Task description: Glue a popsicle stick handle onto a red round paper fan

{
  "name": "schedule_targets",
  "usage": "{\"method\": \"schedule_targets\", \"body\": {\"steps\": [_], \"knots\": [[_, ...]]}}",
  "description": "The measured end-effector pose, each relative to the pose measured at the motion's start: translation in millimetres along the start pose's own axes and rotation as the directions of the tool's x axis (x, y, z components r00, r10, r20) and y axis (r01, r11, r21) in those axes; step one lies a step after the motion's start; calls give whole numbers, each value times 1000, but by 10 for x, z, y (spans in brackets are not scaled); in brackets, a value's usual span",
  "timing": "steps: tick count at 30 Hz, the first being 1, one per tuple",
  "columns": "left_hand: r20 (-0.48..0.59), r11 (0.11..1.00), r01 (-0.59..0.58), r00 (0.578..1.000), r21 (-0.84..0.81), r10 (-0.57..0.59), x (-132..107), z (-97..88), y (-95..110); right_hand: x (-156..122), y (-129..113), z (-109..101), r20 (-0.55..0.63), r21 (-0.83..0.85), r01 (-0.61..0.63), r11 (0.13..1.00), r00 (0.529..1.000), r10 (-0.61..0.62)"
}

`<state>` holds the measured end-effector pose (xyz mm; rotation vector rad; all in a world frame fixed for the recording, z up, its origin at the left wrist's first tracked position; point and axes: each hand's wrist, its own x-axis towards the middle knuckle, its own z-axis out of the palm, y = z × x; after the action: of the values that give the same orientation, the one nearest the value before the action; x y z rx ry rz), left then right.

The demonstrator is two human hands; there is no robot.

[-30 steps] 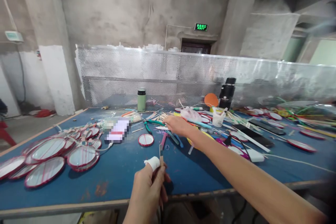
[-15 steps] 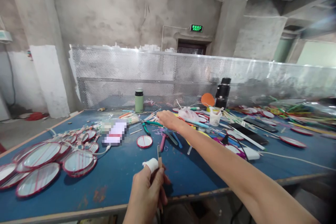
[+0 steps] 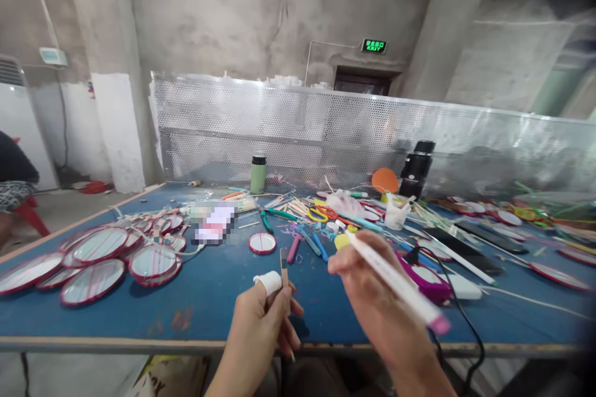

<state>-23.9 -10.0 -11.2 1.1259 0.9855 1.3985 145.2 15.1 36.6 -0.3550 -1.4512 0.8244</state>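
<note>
My left hand (image 3: 261,325) is closed on a thin flat stick (image 3: 285,273), which stands upright, dark grey at the top and wood-coloured lower down. A white wrapping (image 3: 269,283) covers one of its fingertips. My right hand (image 3: 379,313), slightly blurred, grips a white marker pen (image 3: 391,276) with a pink end pointing down to the right. The hands are apart, both over the front part of the blue table (image 3: 209,298). Just beyond them lie a round red-rimmed mirror (image 3: 262,243), a pink pen-like tool (image 3: 293,248) and green-handled pliers (image 3: 266,222).
Red-rimmed mirrors (image 3: 93,282) are piled at left beside a blurred-out phone (image 3: 216,223). A green bottle (image 3: 257,175) and a black thermos (image 3: 418,170) stand at the back. A purple device (image 3: 426,279) and cables lie at right. Someone sits at far left (image 3: 16,164).
My right hand has drawn back from the clutter at the table's middle and now holds the marker pen. My left hand keeps its stick. The view has turned a little left.
</note>
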Motion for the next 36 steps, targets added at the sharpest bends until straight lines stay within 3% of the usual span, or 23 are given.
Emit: {"method": "schedule_targets", "body": {"steps": [4, 9, 17, 26, 36], "knots": [[-29, 994, 0, 1000, 112, 3, 0, 16, -6, -240, 229, 149, -101, -177, -16, 984, 995, -2], [7, 983, -9, 1000, 184, 8, -7, 7, 22, -277, 367, 287, -174, -354, -126, 927, 982, 67], [40, 971, -60, 998, 231, 53, -20, -22, 2, -336, 364, 388, -58, -585, 147, 798, 973, -223], [97, 966, -90, 993, 241, 68, -8, -43, -12, -315, 315, 356, 62, -542, 230, 808, 970, -235], [134, 954, -122, 987, 275, 88, -10, -56, -11, -322, 357, 385, 73, -560, 278, 781, 955, -288]]}}
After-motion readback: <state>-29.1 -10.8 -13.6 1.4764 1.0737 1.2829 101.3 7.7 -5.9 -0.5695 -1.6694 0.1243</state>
